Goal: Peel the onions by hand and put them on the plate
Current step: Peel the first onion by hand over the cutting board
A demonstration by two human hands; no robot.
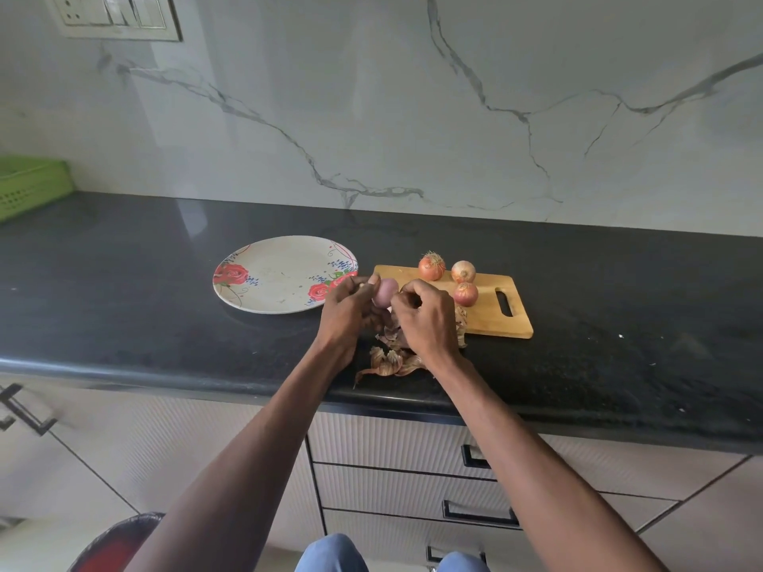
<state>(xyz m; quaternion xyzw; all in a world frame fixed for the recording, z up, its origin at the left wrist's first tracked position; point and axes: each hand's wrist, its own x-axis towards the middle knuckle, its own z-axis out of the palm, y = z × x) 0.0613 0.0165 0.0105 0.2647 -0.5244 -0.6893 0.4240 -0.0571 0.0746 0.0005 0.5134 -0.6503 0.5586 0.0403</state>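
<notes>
The left hand [347, 313] curls its fingers round a smooth, pale purple peeled onion [385, 291], held above the near left corner of the wooden cutting board [487, 319]. The right hand [425, 319] pinches at the onion with bent fingertips. Papery brown skins [388, 361] lie on the black speckled counter [165, 303]. Three unpeeled onions [463, 271] sit on the board; the round floral plate [264, 278] holds nothing.

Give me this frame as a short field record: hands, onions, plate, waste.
left hand: holds peeled onion
right hand: pinching at the same onion
unpeeled onions: three on cutting board
plate: floral, no onions on it, left of board
peels: loose on counter below hands
</notes>
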